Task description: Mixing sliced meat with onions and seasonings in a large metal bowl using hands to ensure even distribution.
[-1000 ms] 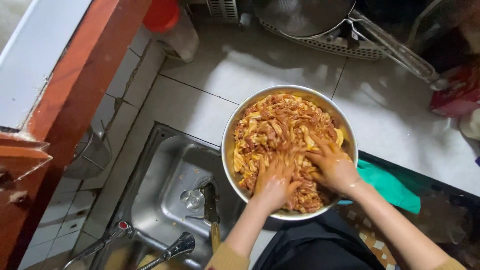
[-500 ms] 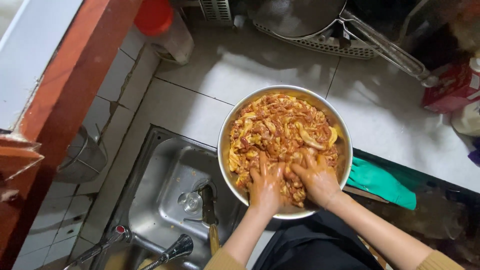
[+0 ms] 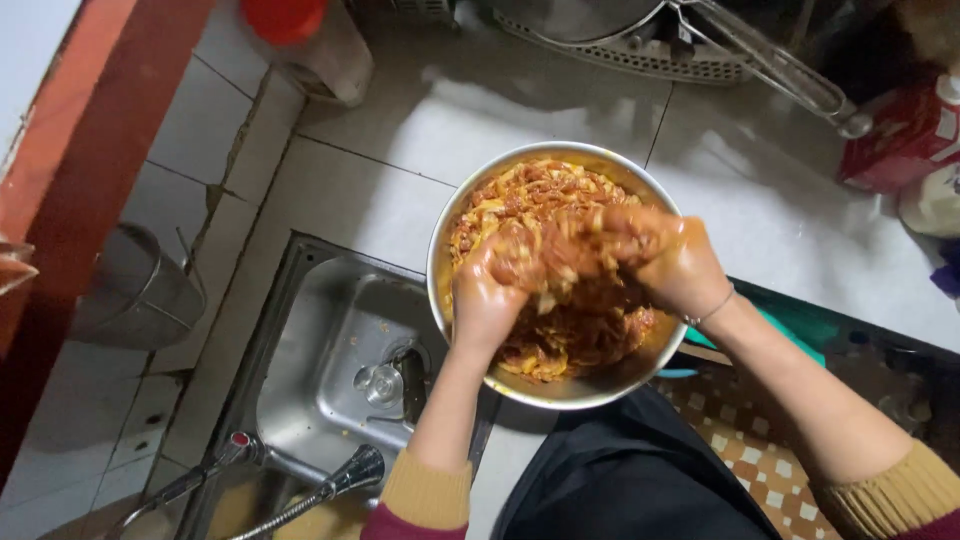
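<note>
A round metal bowl [image 3: 452, 237] stands at the front edge of a white tiled counter, filled with orange-red sauced meat strips [image 3: 560, 330]. Both hands are raised over the middle of the bowl, smeared with sauce. My left hand [image 3: 492, 296] cups a heap of the meat from the left. My right hand [image 3: 678, 264] presses the same heap from the right, a thin bracelet on its wrist. The fingertips are buried in the meat.
A steel sink [image 3: 340, 370] with a drain plug and a tap [image 3: 345, 478] lies left of the bowl. A dish rack [image 3: 640, 50] stands behind, a red-lidded container [image 3: 300, 40] at the back left, red packets [image 3: 900, 130] at the right. A small metal strainer [image 3: 140, 290] hangs on the left wall.
Both hands have come up from the near side of the bowl, lifting a heap of meat between them to the bowl's middle. The camera has moved closer.
</note>
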